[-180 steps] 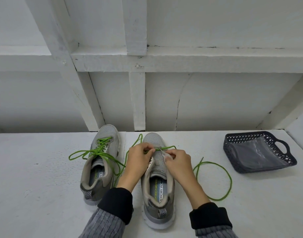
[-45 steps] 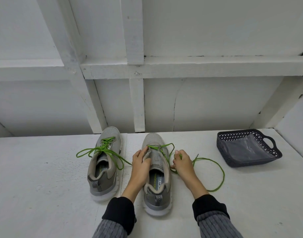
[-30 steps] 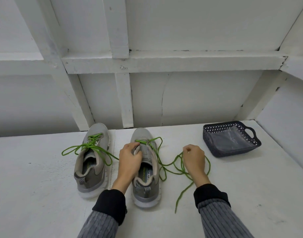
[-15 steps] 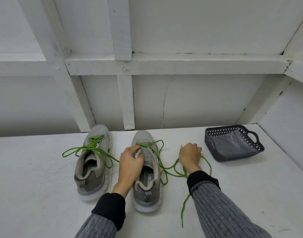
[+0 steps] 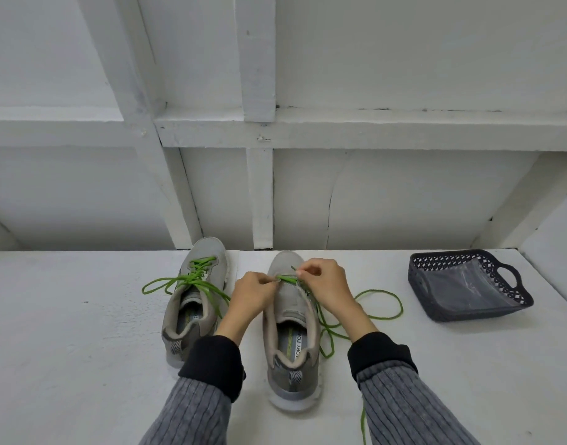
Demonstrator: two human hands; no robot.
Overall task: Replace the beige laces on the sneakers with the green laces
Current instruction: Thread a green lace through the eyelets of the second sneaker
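The right hand (image 5: 323, 284) sits over the toe end of the right sneaker (image 5: 291, 329), fingers curled, thumb and forefinger pinching the tip of the green lace (image 5: 380, 303) just above the lowest eyelets. The left hand (image 5: 253, 295) meets it from the other side, its fingertips pinching the lace where it crosses the front of the tongue. Both wrists are bent toward each other, knuckles up, the forearms coming in from the near edge of the bench (image 5: 67, 348) in grey ribbed sleeves with black cuffs.

The sneaker's long axis runs from the near edge toward the back wall, heel nearest the person, so the eyelet rows run away from the hands' line of reach. The free tip is in the right hand, which looks better placed to feed it; the next eyelet probably lies just heelward of the pinch. Which eyelet comes next cannot be told at this size.

From the right hand the slack lace loops out to the right and trails back to the near edge. Only the first crossing seems done, with most of this shoe still unlaced.

The left sneaker (image 5: 195, 300), beside it, already carries 1 green lace, ends loose. A dark basket (image 5: 436, 311) stands toward the bench's right edge.
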